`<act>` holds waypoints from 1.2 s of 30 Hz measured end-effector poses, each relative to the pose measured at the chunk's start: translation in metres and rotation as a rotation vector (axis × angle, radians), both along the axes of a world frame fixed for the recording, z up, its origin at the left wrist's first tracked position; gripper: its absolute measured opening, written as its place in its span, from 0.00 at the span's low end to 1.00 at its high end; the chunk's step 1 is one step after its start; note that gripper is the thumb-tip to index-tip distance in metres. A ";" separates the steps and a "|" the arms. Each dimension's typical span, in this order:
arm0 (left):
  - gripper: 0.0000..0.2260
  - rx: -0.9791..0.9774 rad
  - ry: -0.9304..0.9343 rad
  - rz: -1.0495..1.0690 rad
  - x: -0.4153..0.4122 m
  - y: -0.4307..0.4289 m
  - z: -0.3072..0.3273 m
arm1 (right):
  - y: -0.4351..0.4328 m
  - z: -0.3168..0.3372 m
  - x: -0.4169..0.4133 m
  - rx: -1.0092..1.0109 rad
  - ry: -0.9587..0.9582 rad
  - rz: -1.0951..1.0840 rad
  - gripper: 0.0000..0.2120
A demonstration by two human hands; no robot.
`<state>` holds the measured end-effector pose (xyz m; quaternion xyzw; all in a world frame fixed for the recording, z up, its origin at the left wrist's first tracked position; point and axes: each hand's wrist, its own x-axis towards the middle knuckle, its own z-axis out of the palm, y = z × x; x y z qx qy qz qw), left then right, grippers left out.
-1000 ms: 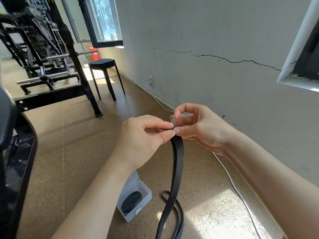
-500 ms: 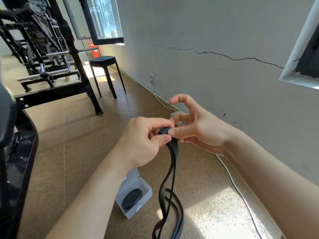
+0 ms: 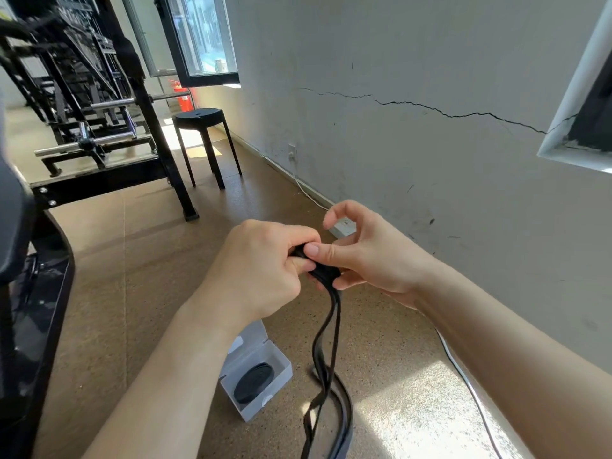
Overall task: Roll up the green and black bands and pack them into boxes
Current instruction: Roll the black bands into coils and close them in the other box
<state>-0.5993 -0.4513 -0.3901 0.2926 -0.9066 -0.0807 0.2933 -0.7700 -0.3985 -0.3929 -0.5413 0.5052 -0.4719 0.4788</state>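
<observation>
Two hands work the black band [image 3: 332, 326] in the air; the left hand [image 3: 261, 270] grips the small started coil in curled fingers; the right hand [image 3: 371, 260] pinches it with the thumb; the tail hangs to the floor beside the open box [image 3: 283, 376]; we judge that tight, edge-aligned turns should give a roll small enough to box.
</observation>
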 end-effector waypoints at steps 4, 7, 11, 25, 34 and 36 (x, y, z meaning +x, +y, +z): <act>0.11 0.358 0.201 -0.038 0.000 0.000 0.000 | -0.002 -0.002 -0.002 -0.018 -0.090 0.012 0.19; 0.13 0.611 0.332 -0.139 0.000 0.000 -0.001 | -0.002 -0.002 -0.003 -0.024 -0.172 0.069 0.19; 0.15 0.868 0.481 -0.308 0.000 -0.001 -0.002 | -0.003 0.000 -0.003 -0.027 -0.317 0.179 0.18; 0.06 0.597 0.554 -0.131 0.002 -0.003 -0.001 | 0.005 0.008 -0.008 0.026 -0.165 0.264 0.18; 0.10 0.279 0.229 -0.101 0.006 -0.003 0.005 | 0.005 0.010 -0.002 0.020 0.001 0.097 0.21; 0.10 0.173 0.142 -0.077 0.002 -0.001 0.005 | 0.003 0.005 0.001 0.008 0.068 0.053 0.22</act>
